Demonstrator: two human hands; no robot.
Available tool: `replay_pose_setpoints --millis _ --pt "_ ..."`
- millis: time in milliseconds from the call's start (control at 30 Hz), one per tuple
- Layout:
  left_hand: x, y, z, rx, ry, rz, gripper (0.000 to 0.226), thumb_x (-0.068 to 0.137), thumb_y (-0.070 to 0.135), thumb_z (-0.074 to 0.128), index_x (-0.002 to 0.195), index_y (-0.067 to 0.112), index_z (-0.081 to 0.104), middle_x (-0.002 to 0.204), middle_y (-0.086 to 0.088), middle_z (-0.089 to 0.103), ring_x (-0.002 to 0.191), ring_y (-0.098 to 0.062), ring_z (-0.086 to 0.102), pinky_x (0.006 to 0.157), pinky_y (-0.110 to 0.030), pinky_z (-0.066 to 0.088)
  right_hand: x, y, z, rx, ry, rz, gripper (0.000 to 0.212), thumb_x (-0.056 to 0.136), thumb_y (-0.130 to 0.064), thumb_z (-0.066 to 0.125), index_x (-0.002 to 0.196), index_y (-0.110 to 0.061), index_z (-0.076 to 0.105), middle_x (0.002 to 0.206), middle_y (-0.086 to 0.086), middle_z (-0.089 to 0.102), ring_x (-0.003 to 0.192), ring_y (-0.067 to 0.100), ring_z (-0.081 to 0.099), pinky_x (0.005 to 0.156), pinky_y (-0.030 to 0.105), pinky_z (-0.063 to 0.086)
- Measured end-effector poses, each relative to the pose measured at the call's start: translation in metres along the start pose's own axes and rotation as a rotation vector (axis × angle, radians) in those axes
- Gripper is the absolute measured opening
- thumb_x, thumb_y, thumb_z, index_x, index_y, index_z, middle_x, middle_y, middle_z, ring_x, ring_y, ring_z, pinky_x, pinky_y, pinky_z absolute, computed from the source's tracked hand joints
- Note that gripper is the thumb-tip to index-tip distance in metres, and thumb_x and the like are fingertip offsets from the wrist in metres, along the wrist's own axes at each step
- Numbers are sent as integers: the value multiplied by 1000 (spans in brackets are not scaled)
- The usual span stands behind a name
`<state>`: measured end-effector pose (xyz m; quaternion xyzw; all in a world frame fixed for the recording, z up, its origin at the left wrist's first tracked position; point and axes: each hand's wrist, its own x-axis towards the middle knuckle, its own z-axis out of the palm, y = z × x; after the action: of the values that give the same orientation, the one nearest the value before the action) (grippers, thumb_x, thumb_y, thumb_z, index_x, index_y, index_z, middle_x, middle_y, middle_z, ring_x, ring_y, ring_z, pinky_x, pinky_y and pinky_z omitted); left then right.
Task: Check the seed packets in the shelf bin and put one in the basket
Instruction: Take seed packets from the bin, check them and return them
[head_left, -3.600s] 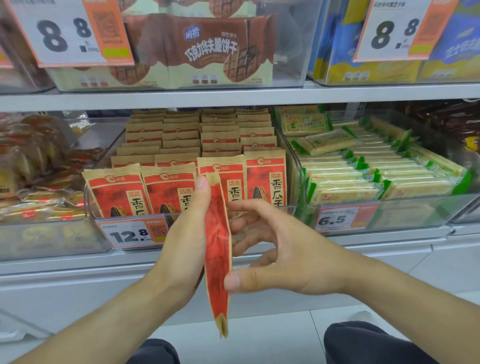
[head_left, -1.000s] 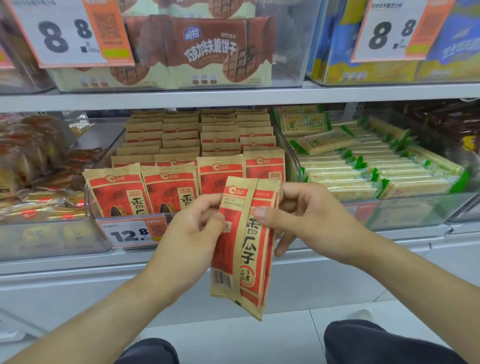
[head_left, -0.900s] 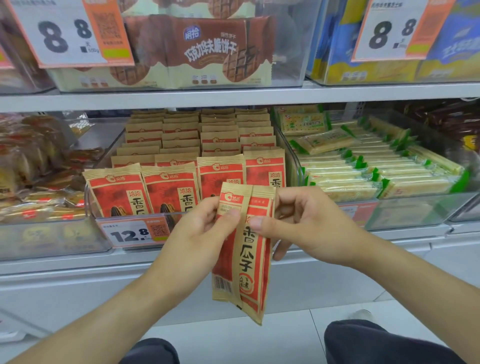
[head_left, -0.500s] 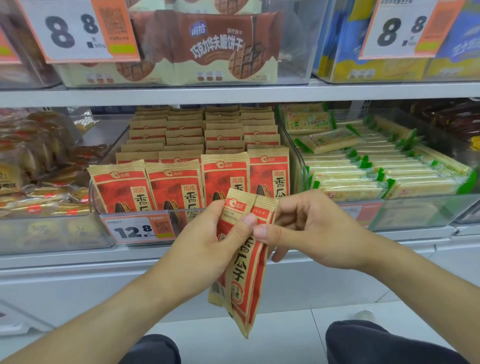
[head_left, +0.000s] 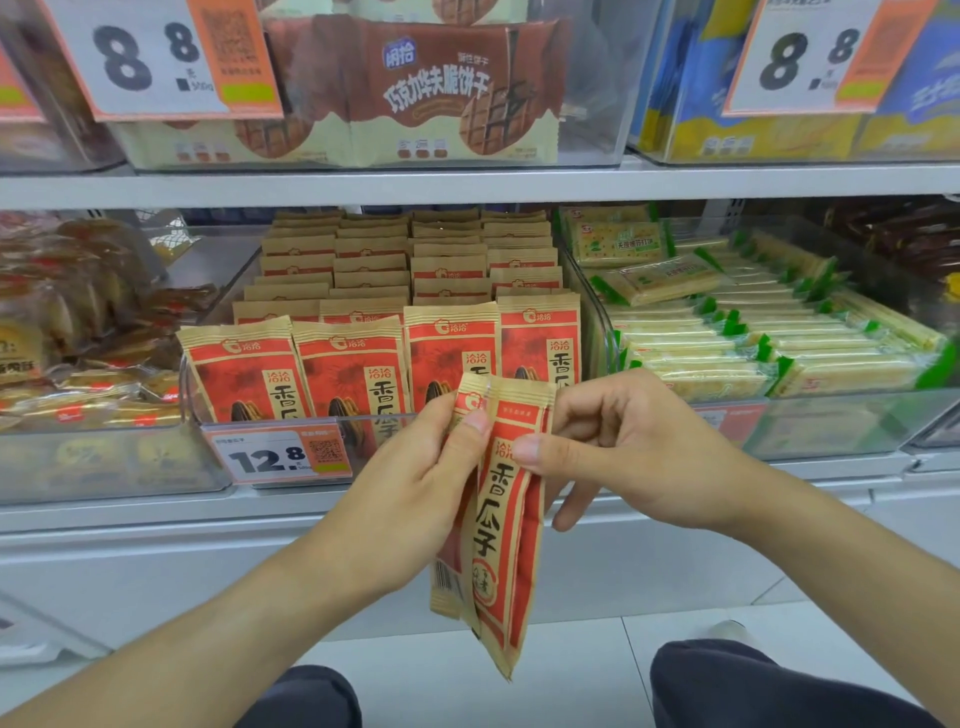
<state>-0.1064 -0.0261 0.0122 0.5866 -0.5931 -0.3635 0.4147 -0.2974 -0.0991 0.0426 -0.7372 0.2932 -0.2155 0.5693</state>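
A red and tan seed packet (head_left: 501, 525) hangs upright in front of the shelf, held near its top by both hands. My left hand (head_left: 415, 483) pinches its left edge with thumb and fingers. My right hand (head_left: 623, 447) pinches the right edge, thumb on the front. Behind them a clear shelf bin (head_left: 195, 400) holds several rows of the same seed packets (head_left: 343, 364) standing upright. No basket is in view.
A 12.8 price tag (head_left: 283, 454) hangs on the bin's front. Green-edged cracker packs (head_left: 727, 332) fill the bin to the right, brown snack packs (head_left: 67, 322) the one to the left. Biscuit boxes (head_left: 415, 88) sit on the upper shelf. My dark-trousered knees (head_left: 753, 686) are below.
The packet has turned from edge-on to face me. My right hand, open before, now pinches its top, and both hands have sunk slightly.
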Motion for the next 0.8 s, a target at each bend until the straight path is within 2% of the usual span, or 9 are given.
replay_pose_setpoints --millis 100,167,233,300,400,500,633,700,800 --pt "0 0 0 -4 -3 16 41 97 52 39 131 36 55 114 24 69 108 7 63 92 -22 49 0 -1 1 -2 20 10 39 82 -29 71 95 8 70 89 17 78 79 33 77 64 40 65" --pt "0 0 1 -62 -16 18 45 93 51 47 136 36 48 117 21 70 110 3 64 97 -28 50 0 -3 1 -8 56 21 34 82 -28 71 88 5 70 85 17 78 74 32 77 61 37 65" --pt "0 -1 1 -136 -36 15 63 85 49 58 143 37 37 122 21 69 115 0 64 100 -33 51 1 -4 -1 -18 130 31 29 83 -26 72 80 3 69 79 19 77 69 33 76 57 36 64" --pt "-1 0 0 -150 -66 21 81 78 46 66 148 43 26 122 25 67 115 2 64 97 -31 54 2 -5 -4 -6 239 27 23 87 -19 71 75 0 68 76 20 76 67 35 75 55 36 63" --pt "-3 1 0 -135 -114 50 88 77 36 73 143 56 18 122 31 63 114 5 63 91 -25 58 3 -7 -8 65 409 17 22 93 -15 69 79 2 66 75 16 77 63 28 75 49 29 60" --pt "-4 2 -1 -81 -144 78 92 73 34 78 133 68 16 125 34 58 116 4 62 94 -30 57 3 -7 -10 159 502 16 25 95 -19 67 90 6 66 79 14 78 68 26 76 51 29 61" --pt "-2 0 -1 -52 -129 79 106 72 34 80 148 59 10 130 31 57 119 2 61 98 -38 56 -1 -8 -8 211 404 -27 31 78 -28 73 98 -4 73 88 11 80 79 24 78 56 28 62" --pt "-1 -3 -3 -32 -113 87 111 74 34 80 152 56 4 136 27 55 123 0 59 101 -42 54 -2 -7 -7 226 329 -61 36 70 -22 78 104 -10 75 96 9 80 86 25 78 61 31 63" --pt "-1 -6 -3 -2 -123 96 111 82 30 79 152 57 -2 141 26 51 128 -2 55 105 -43 51 -2 -4 -8 203 292 -92 44 67 -13 81 110 -12 73 101 8 79 90 27 78 66 39 65"
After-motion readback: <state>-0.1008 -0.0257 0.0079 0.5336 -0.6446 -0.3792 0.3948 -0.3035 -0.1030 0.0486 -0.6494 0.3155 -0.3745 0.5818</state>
